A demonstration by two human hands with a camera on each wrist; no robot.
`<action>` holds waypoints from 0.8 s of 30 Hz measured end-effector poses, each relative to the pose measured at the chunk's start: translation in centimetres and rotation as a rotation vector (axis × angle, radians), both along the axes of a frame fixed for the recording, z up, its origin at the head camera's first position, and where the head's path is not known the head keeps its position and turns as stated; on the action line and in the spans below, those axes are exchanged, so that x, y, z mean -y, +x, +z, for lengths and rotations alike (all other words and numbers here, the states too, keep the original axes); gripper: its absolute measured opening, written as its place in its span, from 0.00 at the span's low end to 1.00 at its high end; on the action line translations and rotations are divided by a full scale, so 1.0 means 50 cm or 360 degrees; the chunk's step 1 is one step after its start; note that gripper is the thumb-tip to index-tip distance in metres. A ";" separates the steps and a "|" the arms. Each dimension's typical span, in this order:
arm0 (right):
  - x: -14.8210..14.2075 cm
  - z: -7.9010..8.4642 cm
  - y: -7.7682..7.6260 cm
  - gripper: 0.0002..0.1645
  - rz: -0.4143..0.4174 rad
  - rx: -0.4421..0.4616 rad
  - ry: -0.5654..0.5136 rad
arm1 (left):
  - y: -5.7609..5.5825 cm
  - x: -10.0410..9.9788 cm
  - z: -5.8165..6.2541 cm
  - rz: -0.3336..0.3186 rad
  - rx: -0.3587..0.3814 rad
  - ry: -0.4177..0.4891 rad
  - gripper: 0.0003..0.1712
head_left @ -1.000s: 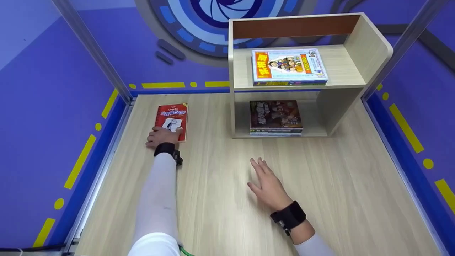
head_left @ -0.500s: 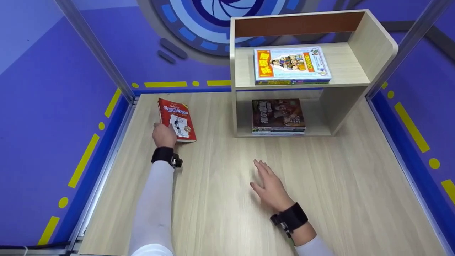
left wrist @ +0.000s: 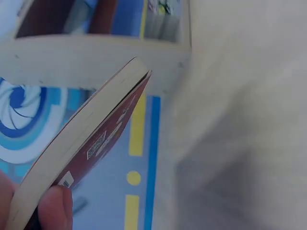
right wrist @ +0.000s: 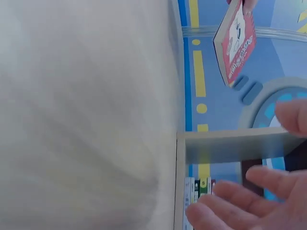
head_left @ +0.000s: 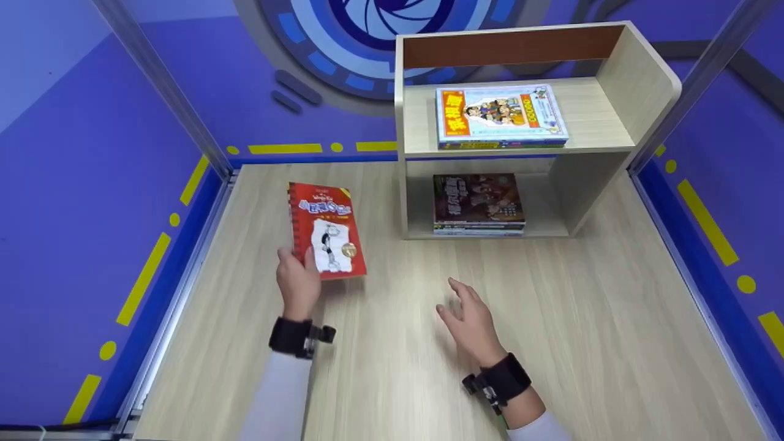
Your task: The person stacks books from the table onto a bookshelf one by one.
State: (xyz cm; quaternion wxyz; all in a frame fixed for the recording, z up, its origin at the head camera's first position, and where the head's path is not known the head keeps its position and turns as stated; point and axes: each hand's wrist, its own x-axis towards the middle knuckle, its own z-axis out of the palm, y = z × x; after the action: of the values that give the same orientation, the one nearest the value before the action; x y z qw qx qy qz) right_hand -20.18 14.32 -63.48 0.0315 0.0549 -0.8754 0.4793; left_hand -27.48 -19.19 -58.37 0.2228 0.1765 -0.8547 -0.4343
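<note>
My left hand [head_left: 298, 283] grips a red paperback book [head_left: 306, 211] by its lower left corner, thumb on the front cover. The book is raised off the table, cover up, showing a white panel with a cartoon figure. In the left wrist view the page edges of the book [left wrist: 86, 122] face the camera, with fingertips on both sides at the bottom left. My right hand [head_left: 471, 321] hovers over the table to the right, fingers spread and loosely bent, holding nothing. The right wrist view shows its fingers [right wrist: 235, 206] apart, with the red book [right wrist: 235, 43] farther off.
A two-tier wooden bookshelf [head_left: 401, 184] stands at the back right of the table [head_left: 380, 355]. Light-blue comic books [head_left: 502, 116] lie flat on its upper shelf. A stack of dark-covered books [head_left: 478, 199] lies on the lower one. Blue panels [head_left: 79, 202] enclose the sides and back.
My left hand has gripped the red book, lifted it from the table's back left and drawn it nearer and rightward. My right hand has barely shifted.
</note>
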 end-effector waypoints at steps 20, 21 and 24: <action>0.061 0.010 0.014 0.31 -0.0102 0.0574 -0.0730 | 0.231 -0.225 -0.100 -0.0404 0.0020 0.0298 0.08; 0.063 0.008 0.017 0.29 -0.0134 0.0584 -0.0722 | 0.234 -0.238 -0.107 -0.0435 0.0025 0.0317 0.08; 0.065 0.000 0.022 0.22 -0.0232 0.0537 -0.0685 | 0.244 -0.271 -0.121 -0.0473 0.0025 0.0346 0.08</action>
State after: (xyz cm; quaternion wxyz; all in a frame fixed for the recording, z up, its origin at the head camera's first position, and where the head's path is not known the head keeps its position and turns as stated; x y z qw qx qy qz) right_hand -19.10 11.09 -63.49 -0.0695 -0.0967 -0.7480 0.6529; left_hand -15.28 -5.63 -64.40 0.1292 0.0745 -0.8211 -0.5509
